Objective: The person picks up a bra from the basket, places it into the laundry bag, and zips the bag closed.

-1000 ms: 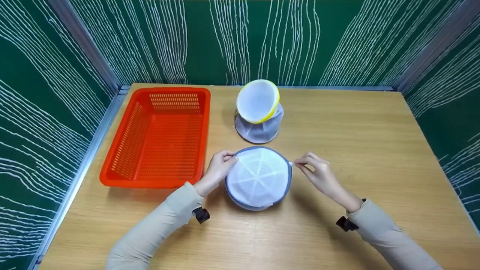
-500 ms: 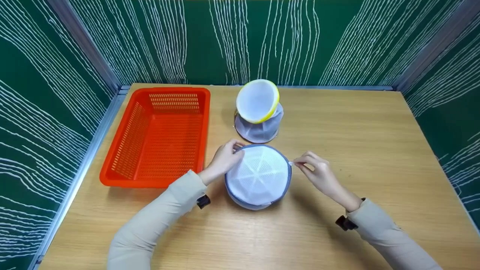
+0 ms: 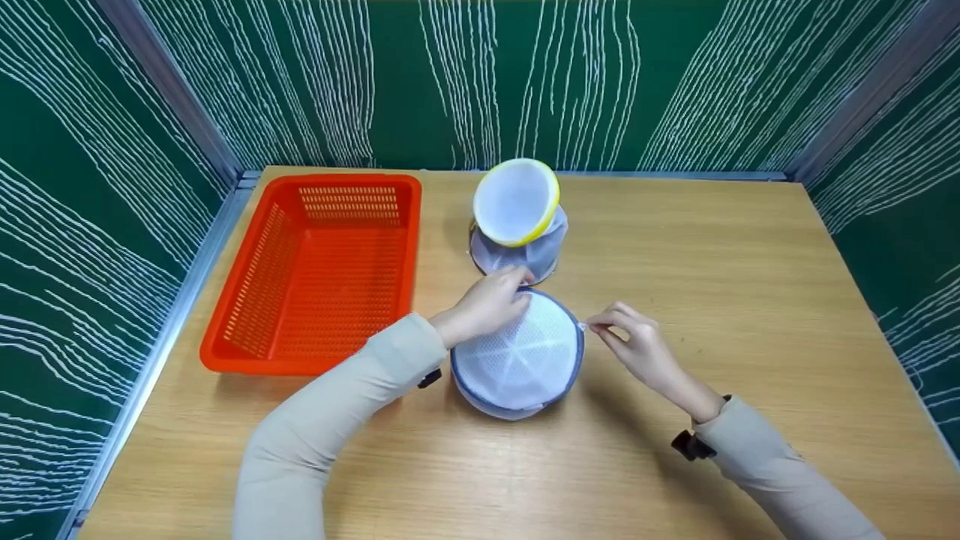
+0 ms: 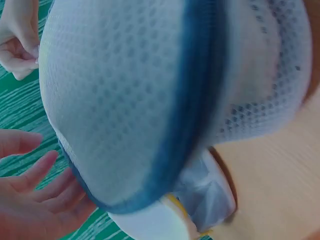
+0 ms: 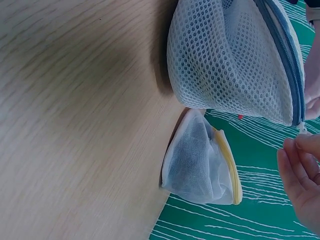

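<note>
A round white mesh laundry bag (image 3: pixel 517 360) stands on the table, its top edged by a blue zipper (image 5: pixel 287 55). At the bag's right side, my right hand (image 3: pixel 634 337) pinches the small white zipper pull (image 5: pixel 302 128) between thumb and fingertips. My left hand (image 3: pixel 487 304) is over the far part of the rim, hiding some of it. In the left wrist view, the fingers (image 4: pixel 55 195) of that hand are spread loosely, fingertips right at the bag's edge and the thumb apart from it.
Just behind stands a second white mesh bag (image 3: pixel 517 255) with a yellow-edged round top (image 3: pixel 553 214). A red plastic basket (image 3: pixel 409 300) with slotted walls is on the left. Green panels (image 3: pixel 690 75) with white wavy lines enclose the wooden table (image 3: pixel 712 247).
My left hand has moved right along the far rim from the bag's left side, toward the second bag. The right hand and the bag have stayed almost in place.
</note>
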Action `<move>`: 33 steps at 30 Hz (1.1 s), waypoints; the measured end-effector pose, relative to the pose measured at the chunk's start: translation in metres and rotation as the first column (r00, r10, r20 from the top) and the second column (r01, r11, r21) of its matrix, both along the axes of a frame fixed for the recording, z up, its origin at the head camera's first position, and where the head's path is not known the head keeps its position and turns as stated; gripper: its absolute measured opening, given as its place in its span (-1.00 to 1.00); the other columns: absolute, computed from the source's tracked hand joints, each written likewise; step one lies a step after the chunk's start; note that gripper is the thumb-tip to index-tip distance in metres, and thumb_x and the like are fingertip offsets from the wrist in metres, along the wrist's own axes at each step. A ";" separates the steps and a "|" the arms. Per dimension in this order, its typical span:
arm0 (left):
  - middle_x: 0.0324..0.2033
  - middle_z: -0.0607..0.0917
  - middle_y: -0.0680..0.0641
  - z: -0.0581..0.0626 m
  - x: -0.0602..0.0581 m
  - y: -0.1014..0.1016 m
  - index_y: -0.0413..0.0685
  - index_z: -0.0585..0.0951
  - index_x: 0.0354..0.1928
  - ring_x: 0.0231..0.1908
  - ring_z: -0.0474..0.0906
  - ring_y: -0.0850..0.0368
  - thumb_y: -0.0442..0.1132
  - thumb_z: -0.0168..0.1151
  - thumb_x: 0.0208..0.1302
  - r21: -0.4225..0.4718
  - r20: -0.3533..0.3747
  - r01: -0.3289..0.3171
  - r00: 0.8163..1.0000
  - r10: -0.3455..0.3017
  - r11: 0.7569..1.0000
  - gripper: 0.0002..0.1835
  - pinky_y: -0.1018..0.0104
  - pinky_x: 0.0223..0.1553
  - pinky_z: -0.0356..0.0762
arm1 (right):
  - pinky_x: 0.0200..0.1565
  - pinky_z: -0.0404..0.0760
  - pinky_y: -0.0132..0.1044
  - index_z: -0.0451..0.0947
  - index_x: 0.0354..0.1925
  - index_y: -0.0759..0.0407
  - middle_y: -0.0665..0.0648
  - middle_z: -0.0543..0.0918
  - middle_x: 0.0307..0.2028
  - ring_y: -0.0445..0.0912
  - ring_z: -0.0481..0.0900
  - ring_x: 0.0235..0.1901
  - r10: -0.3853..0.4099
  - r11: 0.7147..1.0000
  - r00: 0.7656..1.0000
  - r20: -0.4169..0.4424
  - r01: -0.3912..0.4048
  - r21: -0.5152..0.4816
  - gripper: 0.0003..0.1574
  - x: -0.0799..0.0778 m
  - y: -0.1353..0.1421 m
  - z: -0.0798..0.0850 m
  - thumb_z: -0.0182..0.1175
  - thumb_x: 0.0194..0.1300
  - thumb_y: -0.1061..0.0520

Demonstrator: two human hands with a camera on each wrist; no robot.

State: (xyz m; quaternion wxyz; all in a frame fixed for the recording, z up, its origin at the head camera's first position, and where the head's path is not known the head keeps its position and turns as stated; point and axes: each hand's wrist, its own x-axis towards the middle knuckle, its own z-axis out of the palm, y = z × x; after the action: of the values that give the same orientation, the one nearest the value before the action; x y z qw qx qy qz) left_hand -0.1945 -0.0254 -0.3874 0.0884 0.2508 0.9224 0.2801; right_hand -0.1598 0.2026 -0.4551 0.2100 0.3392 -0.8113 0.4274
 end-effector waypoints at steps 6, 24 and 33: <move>-0.05 0.51 -0.10 0.003 -0.003 0.016 -0.22 0.44 -0.02 0.02 0.38 0.08 -0.30 -0.02 0.23 -0.026 -0.004 0.089 0.996 -0.089 0.996 -0.71 0.38 0.06 0.31 | -0.29 0.45 -0.58 0.59 -0.42 0.29 0.09 0.55 -0.49 -0.05 0.52 -0.46 -0.017 1.000 0.998 -0.057 0.018 0.013 -0.67 -0.002 -0.001 -0.001 0.23 -0.19 0.59; 0.02 0.52 -0.03 0.001 -0.009 0.038 -0.11 0.46 0.07 0.09 0.36 0.11 -0.27 -0.09 0.28 -0.275 0.055 0.326 0.945 -0.324 0.905 -0.66 0.21 0.16 0.16 | -0.31 0.47 -0.55 0.56 -0.47 0.37 0.16 0.53 -0.53 0.00 0.50 -0.50 -0.012 1.000 0.998 -0.069 0.012 0.000 -0.63 -0.001 -0.002 0.000 0.20 -0.29 0.68; -0.05 0.56 -0.06 0.000 -0.009 0.032 -0.12 0.50 -0.01 0.01 0.43 0.08 -0.30 -0.10 0.29 -0.277 0.082 0.353 0.936 -0.344 0.894 -0.71 0.30 0.09 0.27 | -0.30 0.47 -0.54 0.58 -0.44 0.32 0.12 0.55 -0.51 -0.02 0.51 -0.48 0.006 1.000 0.997 -0.078 -0.006 0.002 -0.63 -0.003 -0.003 -0.002 0.22 -0.26 0.64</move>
State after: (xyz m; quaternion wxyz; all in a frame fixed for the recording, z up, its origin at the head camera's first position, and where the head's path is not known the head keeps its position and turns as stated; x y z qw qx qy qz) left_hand -0.2031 0.0065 -0.3879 0.1868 0.3918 0.8919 0.1267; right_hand -0.1632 0.1995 -0.4571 0.2399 0.3583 -0.8019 0.4136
